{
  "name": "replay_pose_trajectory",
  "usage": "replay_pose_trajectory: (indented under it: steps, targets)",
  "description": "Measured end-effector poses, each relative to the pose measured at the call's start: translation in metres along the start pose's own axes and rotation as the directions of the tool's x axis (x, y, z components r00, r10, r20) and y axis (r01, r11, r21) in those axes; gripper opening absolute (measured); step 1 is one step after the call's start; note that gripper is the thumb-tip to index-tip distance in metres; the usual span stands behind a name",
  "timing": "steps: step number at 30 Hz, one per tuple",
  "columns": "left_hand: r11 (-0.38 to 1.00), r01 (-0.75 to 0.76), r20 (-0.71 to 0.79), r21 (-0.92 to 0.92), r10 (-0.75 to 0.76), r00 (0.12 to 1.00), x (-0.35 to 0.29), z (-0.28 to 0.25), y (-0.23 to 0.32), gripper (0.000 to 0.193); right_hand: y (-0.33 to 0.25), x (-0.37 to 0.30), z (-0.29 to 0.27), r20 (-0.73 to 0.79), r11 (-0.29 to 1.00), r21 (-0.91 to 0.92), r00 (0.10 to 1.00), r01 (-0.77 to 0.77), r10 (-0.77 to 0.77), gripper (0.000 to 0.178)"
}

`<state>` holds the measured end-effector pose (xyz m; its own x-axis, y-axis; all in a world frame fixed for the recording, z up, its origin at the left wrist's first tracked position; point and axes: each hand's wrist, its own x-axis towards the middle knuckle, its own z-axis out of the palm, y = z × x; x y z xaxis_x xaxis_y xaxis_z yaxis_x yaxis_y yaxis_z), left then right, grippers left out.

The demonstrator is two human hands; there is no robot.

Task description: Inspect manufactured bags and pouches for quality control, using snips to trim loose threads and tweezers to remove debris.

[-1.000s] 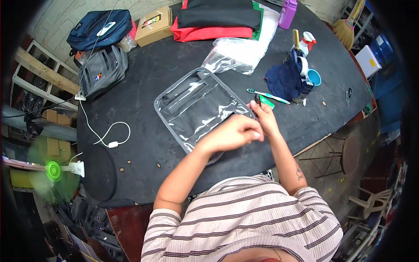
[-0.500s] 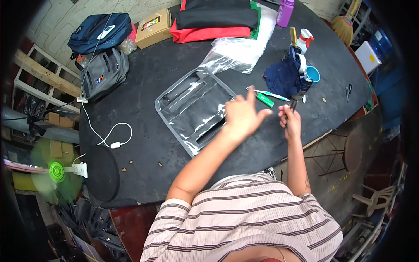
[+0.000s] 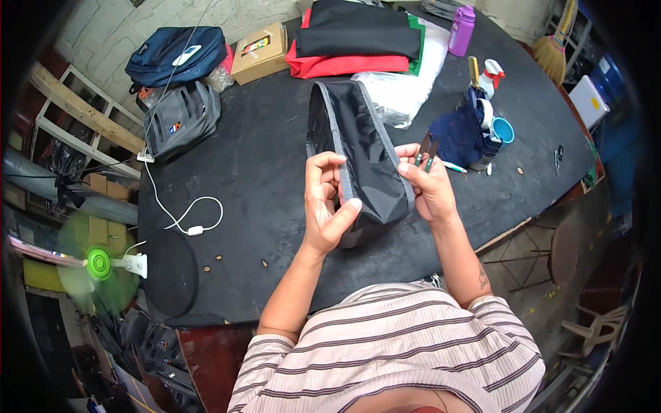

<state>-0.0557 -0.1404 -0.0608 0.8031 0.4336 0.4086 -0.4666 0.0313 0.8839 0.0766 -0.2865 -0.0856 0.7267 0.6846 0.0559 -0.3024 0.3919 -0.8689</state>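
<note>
A black bag with grey piped edges (image 3: 375,144) stands tilted up on its side between my hands, its narrow black side turned upward. My left hand (image 3: 323,206) is closed on its left piped edge, with the thumb on top near the lower end. At the right piped edge, my right hand (image 3: 430,186) holds a small pair of thread snips (image 3: 428,148), dark blades pointing away from me. Fingers of that hand also meet the bag's edge. A white and teal toothbrush (image 3: 454,166) lies just beyond, partly hidden by the hand.
Dark blue cloth (image 3: 451,134), a blue cup (image 3: 502,129) and a spray bottle (image 3: 490,76) cluster at the right. Folded black and red fabric (image 3: 358,34), a carton (image 3: 260,51) and a grey bag (image 3: 180,120) sit at the back. A white cable (image 3: 196,230) lies left.
The bag, flat on the table before, is now lifted and turned on its side. My left hand has gripped it, and my right hand has brought the snips to its edge.
</note>
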Motion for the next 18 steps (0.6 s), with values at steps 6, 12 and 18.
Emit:
replay_pose_trajectory:
  steps: [6, 12, 18]
  targets:
    - [0.989, 0.004, -0.122, 0.150, 0.015, 0.992, 0.024, -0.020, 0.017, 0.026, -0.003, -0.002, 0.014, -0.022, 0.995, -0.084, 0.998, 0.062, -0.064, 0.029]
    - [0.860, 0.086, -0.062, 0.503, -0.063, 0.996, 0.033, -0.027, 0.030, 0.010, 0.001, -0.011, 0.026, -0.072, 0.971, -0.153, 0.978, 0.184, -0.197, 0.029]
    - [0.311, -0.074, 0.033, 0.948, 0.135, 0.990, 0.021, -0.008, 0.033, 0.003, 0.000, -0.020, 0.034, -0.097, 0.930, -0.299, 0.963, 0.211, -0.250, 0.024]
